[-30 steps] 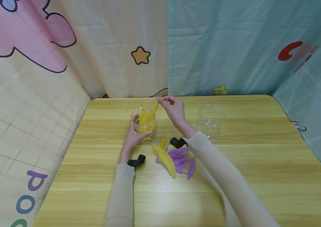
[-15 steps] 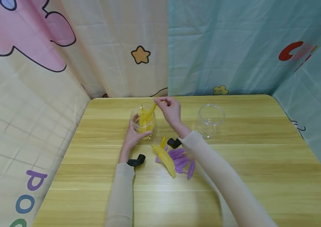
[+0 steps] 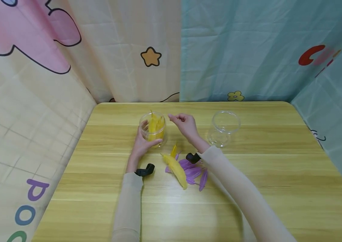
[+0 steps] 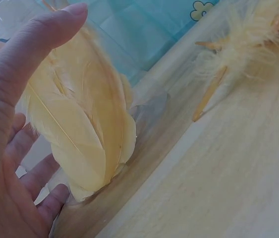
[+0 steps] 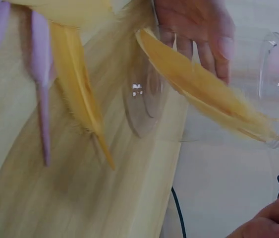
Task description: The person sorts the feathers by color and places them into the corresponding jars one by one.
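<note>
My left hand (image 3: 142,144) curls round a clear glass jar (image 3: 153,134) near the back of the table. Yellow feathers (image 4: 92,124) stand upright inside it, a few quill tips reaching the rim. Just right of the jar's mouth, my right hand (image 3: 186,127) hovers with its fingers loosely bent and nothing between them. The right wrist view shows its thumb and fingers (image 5: 273,220) apart from the jar rim. On the table in front lie a large yellow feather (image 3: 176,169), a smaller yellow feather (image 3: 174,151) and several purple feathers (image 3: 193,173), partly overlapping.
A second clear jar (image 3: 226,132) stands to the right of my right hand. The wooden table (image 3: 279,161) ends at a back edge, against printed curtains (image 3: 234,50). My right forearm crosses the table beside the loose feathers.
The yellow feather that my right hand pinched above the jar is now inside it, let go. My right hand has moved slightly down and right; the left keeps its hold on the jar.
</note>
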`<state>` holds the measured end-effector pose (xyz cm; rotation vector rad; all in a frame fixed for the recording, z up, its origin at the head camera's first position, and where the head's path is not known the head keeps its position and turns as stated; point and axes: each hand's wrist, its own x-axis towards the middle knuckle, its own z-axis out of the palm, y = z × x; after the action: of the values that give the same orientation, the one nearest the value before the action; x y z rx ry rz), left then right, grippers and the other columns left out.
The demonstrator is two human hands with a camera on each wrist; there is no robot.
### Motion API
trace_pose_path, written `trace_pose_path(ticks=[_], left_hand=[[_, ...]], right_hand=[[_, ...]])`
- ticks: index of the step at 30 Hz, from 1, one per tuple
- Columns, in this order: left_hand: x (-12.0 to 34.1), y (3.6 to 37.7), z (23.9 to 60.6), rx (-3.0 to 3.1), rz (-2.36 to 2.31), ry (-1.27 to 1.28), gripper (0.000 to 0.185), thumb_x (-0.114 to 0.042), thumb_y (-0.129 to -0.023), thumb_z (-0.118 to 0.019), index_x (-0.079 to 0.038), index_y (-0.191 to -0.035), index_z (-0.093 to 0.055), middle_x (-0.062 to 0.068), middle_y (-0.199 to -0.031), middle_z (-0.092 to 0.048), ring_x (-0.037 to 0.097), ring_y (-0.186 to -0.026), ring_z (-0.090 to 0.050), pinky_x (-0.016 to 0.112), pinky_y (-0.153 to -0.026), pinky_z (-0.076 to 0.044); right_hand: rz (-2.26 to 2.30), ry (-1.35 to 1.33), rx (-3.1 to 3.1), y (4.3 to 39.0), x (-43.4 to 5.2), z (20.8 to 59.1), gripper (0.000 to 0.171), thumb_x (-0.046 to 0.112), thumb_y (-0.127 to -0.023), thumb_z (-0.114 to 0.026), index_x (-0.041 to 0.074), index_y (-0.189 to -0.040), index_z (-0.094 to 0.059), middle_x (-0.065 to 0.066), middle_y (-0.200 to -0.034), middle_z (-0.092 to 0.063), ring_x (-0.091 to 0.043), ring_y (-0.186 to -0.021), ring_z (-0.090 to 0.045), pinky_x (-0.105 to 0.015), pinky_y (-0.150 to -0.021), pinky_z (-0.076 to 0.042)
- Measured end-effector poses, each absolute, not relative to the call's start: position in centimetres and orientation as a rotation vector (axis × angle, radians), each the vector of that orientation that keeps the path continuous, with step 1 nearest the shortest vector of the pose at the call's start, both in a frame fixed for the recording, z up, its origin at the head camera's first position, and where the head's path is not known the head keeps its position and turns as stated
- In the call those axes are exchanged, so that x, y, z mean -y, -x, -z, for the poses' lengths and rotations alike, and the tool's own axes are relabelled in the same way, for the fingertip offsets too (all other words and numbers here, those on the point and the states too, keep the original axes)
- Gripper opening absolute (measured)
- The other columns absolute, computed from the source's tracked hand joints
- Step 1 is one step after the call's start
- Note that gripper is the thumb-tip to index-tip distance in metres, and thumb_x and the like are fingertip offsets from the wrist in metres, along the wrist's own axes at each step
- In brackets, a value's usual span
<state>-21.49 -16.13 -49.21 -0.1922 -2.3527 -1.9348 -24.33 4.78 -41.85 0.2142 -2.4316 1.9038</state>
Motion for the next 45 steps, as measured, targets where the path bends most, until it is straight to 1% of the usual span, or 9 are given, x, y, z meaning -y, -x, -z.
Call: trace_pose_path(ticks=[4, 8, 13, 19, 21, 27, 34, 43, 45], left_hand=[[16.1, 21.4, 49.1, 2.364, 1.932, 0.181, 0.104, -0.026, -0.067, -0.088, -0.023, -0.147, -0.022, 0.006, -0.149, -0.03, 0.025, -0.134, -0.031, 0.047, -0.104, -0.03], [16.2, 21.4, 49.1, 2.364, 1.934, 0.169, 0.104, -0.026, -0.067, -0.088, -0.023, -0.147, -0.022, 0.006, -0.149, -0.03, 0.024, -0.133, -0.031, 0.047, -0.104, -0.03], [16.2, 21.4, 49.1, 2.361, 1.927, 0.175, 0.104, -0.025, -0.066, -0.088, -0.023, -0.147, -0.023, 0.005, -0.148, -0.031, 0.024, -0.133, -0.031, 0.047, -0.104, -0.029], [16.1, 21.6, 49.1, 2.368, 1.919, 0.182, 0.103, -0.027, -0.066, -0.088, -0.024, -0.146, -0.023, 0.007, -0.148, -0.032, 0.025, -0.134, -0.03, 0.048, -0.105, -0.029], [16.0, 21.6, 49.1, 2.371, 1.921, 0.177, 0.103, -0.027, -0.066, -0.088, -0.024, -0.146, -0.023, 0.007, -0.147, -0.032, 0.024, -0.134, -0.031, 0.048, -0.105, -0.029], [16.1, 21.5, 48.6, 2.38, 1.96, 0.159, 0.104, -0.021, -0.068, -0.087, -0.022, -0.148, -0.021, 0.008, -0.149, -0.03, 0.024, -0.134, -0.029, 0.045, -0.106, -0.027], [15.4, 20.0, 45.8, 2.414, 1.937, 0.173, 0.101, -0.011, -0.072, -0.084, -0.007, -0.148, -0.018, 0.016, -0.149, -0.027, 0.032, -0.135, -0.028, 0.05, -0.106, -0.026], [15.4, 19.9, 45.8, 2.424, 1.919, 0.171, 0.101, -0.013, -0.072, -0.084, -0.007, -0.148, -0.018, 0.014, -0.15, -0.027, 0.03, -0.135, -0.028, 0.047, -0.106, -0.027], [15.6, 20.4, 46.8, 2.41, 1.915, 0.167, 0.103, -0.018, -0.07, -0.086, -0.012, -0.148, -0.02, 0.011, -0.149, -0.029, 0.027, -0.134, -0.029, 0.046, -0.106, -0.027]], right_hand=[[-1.787, -0.278, 2.694, 24.0, -5.4, 42.6, 0.043, 0.047, -0.083, -0.07, 0.005, -0.086, -0.073, -0.003, -0.067, -0.053, -0.014, -0.062, -0.039, -0.028, -0.057, -0.034], [-1.634, -0.47, 2.897, 23.5, -5.4, 43.4, 0.035, 0.041, -0.082, -0.073, 0.006, -0.083, -0.072, -0.007, -0.068, -0.057, -0.013, -0.059, -0.04, -0.026, -0.055, -0.034], [-1.451, -0.646, 3.024, 22.9, -5.1, 44.2, 0.019, 0.031, -0.081, -0.076, 0.013, -0.075, -0.071, 0.003, -0.063, -0.057, -0.01, -0.053, -0.042, -0.023, -0.048, -0.032], [-1.293, -0.791, 3.2, 22.0, -4.5, 44.8, 0.021, 0.034, -0.079, -0.078, 0.016, -0.072, -0.069, 0.006, -0.065, -0.062, -0.015, -0.052, -0.058, -0.023, -0.045, -0.042], [-1.251, -0.805, 3.24, 21.8, -4.4, 45.0, 0.022, 0.037, -0.078, -0.078, 0.017, -0.072, -0.069, 0.006, -0.066, -0.063, -0.016, -0.052, -0.06, -0.023, -0.046, -0.044], [-1.099, -0.838, 3.285, 21.4, -4.2, 45.6, 0.025, 0.043, -0.077, -0.077, 0.021, -0.069, -0.068, 0.01, -0.063, -0.06, -0.008, -0.051, -0.051, -0.022, -0.048, -0.039], [-0.967, -0.812, 3.308, 21.2, -4.1, 46.3, 0.031, 0.048, -0.073, -0.078, 0.022, -0.063, -0.065, 0.011, -0.057, -0.057, -0.007, -0.052, -0.048, -0.023, -0.048, -0.036], [-1.02, -0.802, 3.325, 21.2, -4.1, 46.2, 0.022, 0.037, -0.074, -0.079, 0.02, -0.064, -0.068, 0.009, -0.059, -0.059, -0.007, -0.052, -0.05, -0.021, -0.047, -0.039], [-1.131, -0.812, 3.31, 21.3, -4.3, 46.3, 0.021, 0.034, -0.075, -0.079, 0.018, -0.066, -0.069, 0.008, -0.059, -0.06, -0.006, -0.051, -0.049, -0.021, -0.047, -0.039]])
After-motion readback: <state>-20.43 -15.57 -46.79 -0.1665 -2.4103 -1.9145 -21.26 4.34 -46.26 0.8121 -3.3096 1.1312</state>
